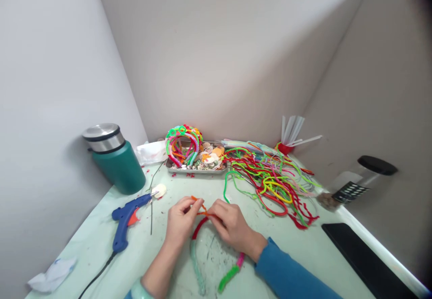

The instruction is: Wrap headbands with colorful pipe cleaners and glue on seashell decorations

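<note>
My left hand [181,220] and my right hand [230,224] meet low in the middle of the head view. Between my fingertips is an orange pipe cleaner [204,208], pinched by both hands and bent near its middle. Beneath it lies a headband [194,256] wrapped in sections of red, pale green, pink and bright green. My right hand covers part of its arc, and its two ends point toward me. Whether the orange piece is joined to the headband, I cannot tell.
A blue glue gun [124,220] lies left, its tip on a pale disc [160,191]. Behind it stands a green bottle [123,168]. A metal tray [202,171] holds buttons and wrapped headbands [184,143]. Tangled pipe cleaners [270,184] spread right, near a jar [357,183] and black slab [364,258].
</note>
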{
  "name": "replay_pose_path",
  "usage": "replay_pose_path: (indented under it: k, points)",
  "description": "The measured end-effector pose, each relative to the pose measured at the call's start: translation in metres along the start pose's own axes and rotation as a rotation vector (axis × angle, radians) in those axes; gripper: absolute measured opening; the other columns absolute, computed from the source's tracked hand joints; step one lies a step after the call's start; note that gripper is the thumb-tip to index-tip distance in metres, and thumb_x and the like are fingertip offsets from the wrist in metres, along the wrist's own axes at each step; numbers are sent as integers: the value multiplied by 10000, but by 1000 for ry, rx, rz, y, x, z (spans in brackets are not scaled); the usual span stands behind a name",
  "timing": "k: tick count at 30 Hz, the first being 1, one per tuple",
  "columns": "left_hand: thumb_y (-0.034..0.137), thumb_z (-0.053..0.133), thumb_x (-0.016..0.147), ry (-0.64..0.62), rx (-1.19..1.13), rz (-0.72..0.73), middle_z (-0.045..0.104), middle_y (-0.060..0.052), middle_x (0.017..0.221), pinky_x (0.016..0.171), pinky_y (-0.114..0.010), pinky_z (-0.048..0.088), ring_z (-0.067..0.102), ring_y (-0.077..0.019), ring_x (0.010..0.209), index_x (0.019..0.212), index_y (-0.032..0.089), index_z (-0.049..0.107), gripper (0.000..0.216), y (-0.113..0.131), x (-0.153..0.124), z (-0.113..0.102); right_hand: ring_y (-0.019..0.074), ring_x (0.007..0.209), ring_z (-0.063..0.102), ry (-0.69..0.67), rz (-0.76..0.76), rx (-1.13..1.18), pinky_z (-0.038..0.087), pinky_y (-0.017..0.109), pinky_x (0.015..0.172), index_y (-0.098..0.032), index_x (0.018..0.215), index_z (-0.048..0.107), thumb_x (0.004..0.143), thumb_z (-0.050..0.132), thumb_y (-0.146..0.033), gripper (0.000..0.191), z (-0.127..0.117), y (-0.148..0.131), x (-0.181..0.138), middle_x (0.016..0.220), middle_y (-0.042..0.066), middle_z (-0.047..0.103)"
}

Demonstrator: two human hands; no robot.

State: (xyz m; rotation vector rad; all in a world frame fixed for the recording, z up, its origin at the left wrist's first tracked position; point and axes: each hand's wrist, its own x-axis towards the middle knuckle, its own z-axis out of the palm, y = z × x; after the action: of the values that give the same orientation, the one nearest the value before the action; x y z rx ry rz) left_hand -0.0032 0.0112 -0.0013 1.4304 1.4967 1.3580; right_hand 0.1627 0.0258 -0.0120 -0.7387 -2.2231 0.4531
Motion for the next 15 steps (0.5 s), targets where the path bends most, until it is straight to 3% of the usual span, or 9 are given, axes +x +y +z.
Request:
replay_pose_path:
  k: [3,6,11,15]
  points:
    - [416,605,729,-95,-138,-197,419,49,446,435,-195,280,357,-67,437,524,145,565,342,1,1,-3,140,736,526,61,28,147,407,254,669,-190,873,595,866,447,-172,149,-6,-1,3,793,40,565]
    - [435,618,717,-183,-336,-335,341,83,405,371,-188,160,243,-39,369,586,141,564,326,4,-1,-4,143,757,529,167,140,334,421,265,704,-185,805,601,856,485,-207,129,-8,-3,6,781,34,560]
    - [414,647,694,-258,-451,-357,506,50,466,352,-182,147,256,-23,337,653,140,577,285,6,-3,-1,111,588,463,286,415,588,387,222,543,-172,736,571,811,533,-291,146,-5,-4,9,641,-9,497]
    - [415,654,683,-247,-331,-322,555,30,504,353,-181,173,280,-24,340,673,130,619,287,4,-4,5,83,455,361,316,607,690,293,204,434,-163,718,543,779,551,-342,190,-2,-2,11,504,-58,404]
